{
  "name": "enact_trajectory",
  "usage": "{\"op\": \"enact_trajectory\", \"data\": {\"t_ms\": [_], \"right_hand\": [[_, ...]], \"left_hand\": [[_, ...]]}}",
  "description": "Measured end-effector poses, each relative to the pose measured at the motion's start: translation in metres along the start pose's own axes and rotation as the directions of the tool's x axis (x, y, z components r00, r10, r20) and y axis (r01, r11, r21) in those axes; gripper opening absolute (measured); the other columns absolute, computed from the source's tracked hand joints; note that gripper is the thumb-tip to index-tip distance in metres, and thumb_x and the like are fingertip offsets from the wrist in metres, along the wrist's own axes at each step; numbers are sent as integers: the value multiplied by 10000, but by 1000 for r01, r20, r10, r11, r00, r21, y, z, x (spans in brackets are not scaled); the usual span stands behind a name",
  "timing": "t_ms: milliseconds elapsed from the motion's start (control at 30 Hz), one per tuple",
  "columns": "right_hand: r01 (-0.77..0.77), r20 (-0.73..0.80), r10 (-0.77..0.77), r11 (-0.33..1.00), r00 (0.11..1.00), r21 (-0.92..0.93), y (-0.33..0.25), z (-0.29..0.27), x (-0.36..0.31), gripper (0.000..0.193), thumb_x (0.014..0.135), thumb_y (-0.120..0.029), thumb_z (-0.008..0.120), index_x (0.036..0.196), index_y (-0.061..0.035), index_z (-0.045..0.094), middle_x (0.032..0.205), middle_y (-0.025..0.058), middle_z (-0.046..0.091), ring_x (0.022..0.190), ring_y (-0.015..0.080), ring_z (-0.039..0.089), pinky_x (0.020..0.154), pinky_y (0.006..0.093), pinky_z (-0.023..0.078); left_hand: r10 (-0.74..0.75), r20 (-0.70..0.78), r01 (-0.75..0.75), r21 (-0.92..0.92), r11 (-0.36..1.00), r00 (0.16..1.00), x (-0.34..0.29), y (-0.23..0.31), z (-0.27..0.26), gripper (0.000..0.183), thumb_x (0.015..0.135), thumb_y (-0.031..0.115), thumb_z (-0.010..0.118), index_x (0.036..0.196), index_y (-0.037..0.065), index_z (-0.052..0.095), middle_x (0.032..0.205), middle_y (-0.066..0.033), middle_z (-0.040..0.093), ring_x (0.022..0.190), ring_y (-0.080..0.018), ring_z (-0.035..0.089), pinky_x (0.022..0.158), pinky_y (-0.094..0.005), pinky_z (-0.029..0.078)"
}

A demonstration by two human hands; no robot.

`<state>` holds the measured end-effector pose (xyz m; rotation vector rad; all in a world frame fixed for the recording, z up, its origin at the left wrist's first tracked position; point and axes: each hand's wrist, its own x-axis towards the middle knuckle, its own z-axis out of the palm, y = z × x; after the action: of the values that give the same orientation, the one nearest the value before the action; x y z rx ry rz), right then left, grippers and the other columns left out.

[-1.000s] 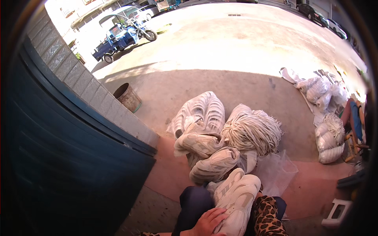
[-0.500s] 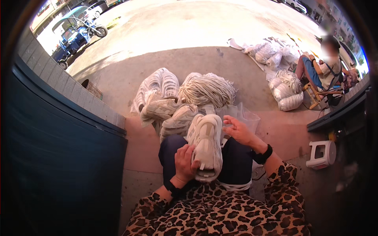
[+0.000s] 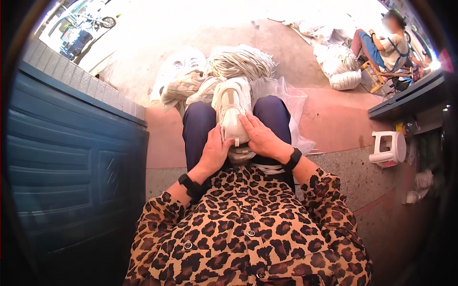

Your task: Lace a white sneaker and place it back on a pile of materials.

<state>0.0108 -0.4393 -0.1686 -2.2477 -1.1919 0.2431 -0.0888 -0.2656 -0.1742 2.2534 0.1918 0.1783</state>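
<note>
A cream shoe upper (image 3: pixel 231 102) with a pale toe-to-heel panel rests between my knees, its small pull tab toward me. My left hand (image 3: pixel 212 153) is closed along its left side, the thumb pressed near the tab. From the right, my right hand (image 3: pixel 265 138) lays its fingers over the upper's edge, so it is held between both hands. Below the tab a greyish folded part (image 3: pixel 241 155) shows; whether it belongs to the same upper I cannot tell. More shoe uppers (image 3: pixel 183 86) lie in a heap just beyond my knees.
Behind the heap sits a bundle of cream laces (image 3: pixel 241 62), with clear plastic sheeting (image 3: pixel 288 107) beside it. A blue door (image 3: pixel 76 162) stands at left, a white stool (image 3: pixel 388 148) at right. Farther right a person (image 3: pixel 389 45) sits near white bundles (image 3: pixel 339 66). A three-wheeler (image 3: pixel 78 38) is parked far left.
My right hand has come down from the air onto the upper's right side. My left hand has stayed on its left side. The view has tilted lower.
</note>
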Motion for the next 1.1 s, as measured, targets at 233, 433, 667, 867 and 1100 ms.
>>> {"op": "enact_trajectory", "data": {"t_ms": [233,433,667,867,1100], "right_hand": [[262,-70,-289,929,955,-262,-16,-12,14,636,688,-36,593,1294,-93,410,1323,112,425,1261,313,353,992,458,306],[382,32,-389,882,921,-275,-15,-10,30,612,664,-52,620,1252,-96,457,1302,81,450,1247,270,377,966,429,337],[436,31,-465,803,885,-408,-24,1,38,370,773,-157,543,1139,-107,518,1227,71,496,1222,250,402,809,444,426],[408,44,-429,817,902,-408,-22,3,37,375,773,-161,543,1134,-71,497,1253,92,459,1216,268,401,810,462,427],[218,-29,-222,970,975,-108,-31,-5,19,558,700,-135,599,1219,-1,443,1306,200,402,1250,366,337,982,492,325]], "left_hand": [[6,201,30,-173,984,980,8,8,-25,561,810,75,590,1302,-51,351,1236,-205,490,1140,-292,491,959,-327,383],[-27,14,29,-116,993,1000,7,5,-27,459,774,3,479,1223,-75,421,1112,-275,533,1066,-373,524,912,-360,413],[-35,-10,35,-31,999,999,2,8,-32,418,766,-18,441,1181,-62,467,1043,-258,571,1015,-359,558,855,-356,437],[-41,89,4,380,925,995,13,26,-31,304,762,58,476,1044,-53,455,985,-222,531,926,-377,542,763,-448,464],[-63,103,5,486,874,993,16,30,-20,293,761,71,494,1029,-45,461,969,-192,522,913,-349,546,725,-439,491]]}}
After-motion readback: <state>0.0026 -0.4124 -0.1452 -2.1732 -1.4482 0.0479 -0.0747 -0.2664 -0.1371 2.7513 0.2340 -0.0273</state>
